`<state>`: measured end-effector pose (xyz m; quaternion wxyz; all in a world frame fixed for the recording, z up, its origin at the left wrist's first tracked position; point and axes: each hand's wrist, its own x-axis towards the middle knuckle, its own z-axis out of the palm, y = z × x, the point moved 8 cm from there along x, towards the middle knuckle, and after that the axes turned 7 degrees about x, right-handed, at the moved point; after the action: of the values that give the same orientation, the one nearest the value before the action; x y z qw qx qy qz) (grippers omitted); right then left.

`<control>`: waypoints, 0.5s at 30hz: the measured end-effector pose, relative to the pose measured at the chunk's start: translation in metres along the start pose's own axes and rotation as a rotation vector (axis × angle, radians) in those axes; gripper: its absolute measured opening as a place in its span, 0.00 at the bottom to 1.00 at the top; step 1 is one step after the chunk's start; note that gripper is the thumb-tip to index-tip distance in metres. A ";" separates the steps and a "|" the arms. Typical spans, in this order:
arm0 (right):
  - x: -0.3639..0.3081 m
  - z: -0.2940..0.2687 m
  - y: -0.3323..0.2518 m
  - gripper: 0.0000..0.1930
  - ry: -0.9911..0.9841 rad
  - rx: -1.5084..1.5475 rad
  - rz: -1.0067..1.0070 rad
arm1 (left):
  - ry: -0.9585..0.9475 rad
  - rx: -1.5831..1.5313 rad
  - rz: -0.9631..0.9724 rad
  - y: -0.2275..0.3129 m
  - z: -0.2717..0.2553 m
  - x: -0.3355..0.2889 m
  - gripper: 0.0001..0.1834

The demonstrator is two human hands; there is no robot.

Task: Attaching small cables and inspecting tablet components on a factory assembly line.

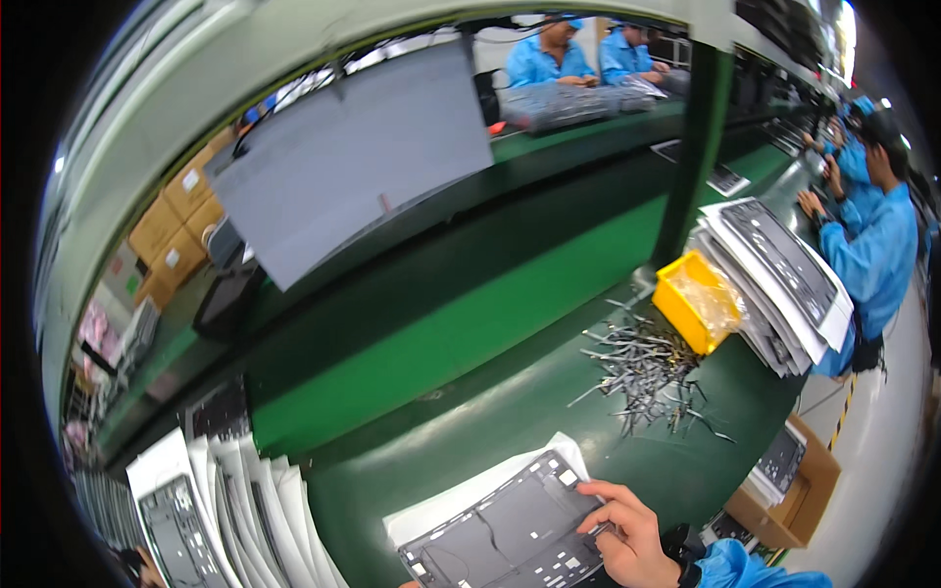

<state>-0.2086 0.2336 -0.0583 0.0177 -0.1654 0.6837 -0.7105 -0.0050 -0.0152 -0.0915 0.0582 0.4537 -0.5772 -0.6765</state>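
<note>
A dark grey tablet housing (500, 534) with small white patches and a thin dark cable across it lies tilted at the bottom centre. Under its far edge shows a white sheet (431, 514). My right hand (627, 534) holds the housing by its right edge, fingers bent over the rim at the corner. Of my left hand (410, 585) only a fingertip shows at the lower edge, by the housing's near left corner; its other fingers are out of the picture. Past my right hand, a pile of short dark cables (652, 377) is spread on the green table.
A yellow bin (694, 304) with clear plastic bags stands behind the cables. Stacked housings with white sheets (774, 284) rise at the right, and another stack (225, 510) at the left. A cardboard box (809, 480) sits lower right. Co-workers in blue (872, 235) line the right side.
</note>
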 end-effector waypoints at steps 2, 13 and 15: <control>0.000 -0.003 0.005 0.05 -0.077 0.056 0.110 | 0.049 0.082 0.066 0.008 -0.003 0.012 0.14; -0.005 -0.029 -0.022 0.07 -0.080 0.082 -0.464 | 0.086 0.431 0.374 0.134 0.002 0.085 0.27; 0.002 -0.052 -0.006 0.05 -0.072 0.041 -0.391 | 0.045 0.454 0.687 0.185 0.036 0.090 0.24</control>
<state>-0.2228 0.2839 -0.0530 -0.0926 -0.3201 0.6228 -0.7079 -0.1643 -0.1037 0.0104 0.1914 0.2506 -0.8283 -0.4631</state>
